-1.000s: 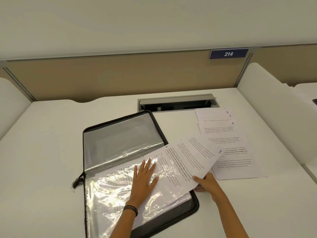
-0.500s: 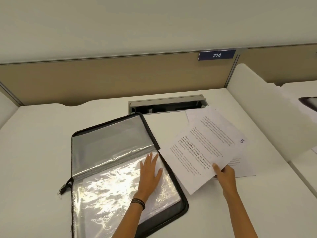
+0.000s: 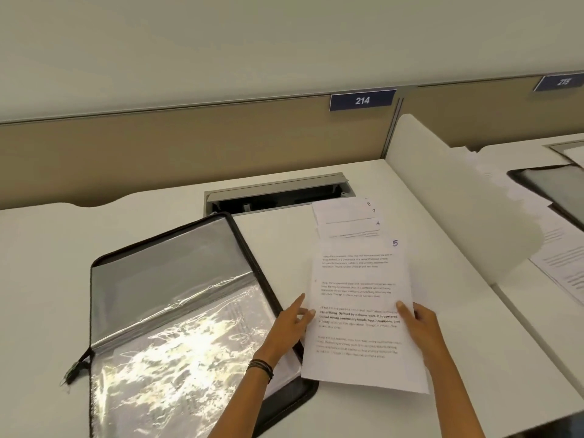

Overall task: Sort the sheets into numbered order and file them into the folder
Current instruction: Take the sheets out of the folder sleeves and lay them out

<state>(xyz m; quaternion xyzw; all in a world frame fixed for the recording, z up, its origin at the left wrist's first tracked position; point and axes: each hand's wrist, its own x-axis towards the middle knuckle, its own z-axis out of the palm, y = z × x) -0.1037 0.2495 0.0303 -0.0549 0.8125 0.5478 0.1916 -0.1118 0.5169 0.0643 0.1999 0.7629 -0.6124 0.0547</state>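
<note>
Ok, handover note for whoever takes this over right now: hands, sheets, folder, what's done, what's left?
Left hand: pinches the left edge of sheet 5, thumb on top.
Right hand: pinches its right edge.
Sheet 5 covers the near end of the fanned pile, right of the folder. Pile corners marked 2 and 4 show; the one between is unclear.
Done: folder lies open on the desk, sleeves exposed.
Left: finish ordering, file the sheets. Cannot tell whether any sleeve is filled.
</note>
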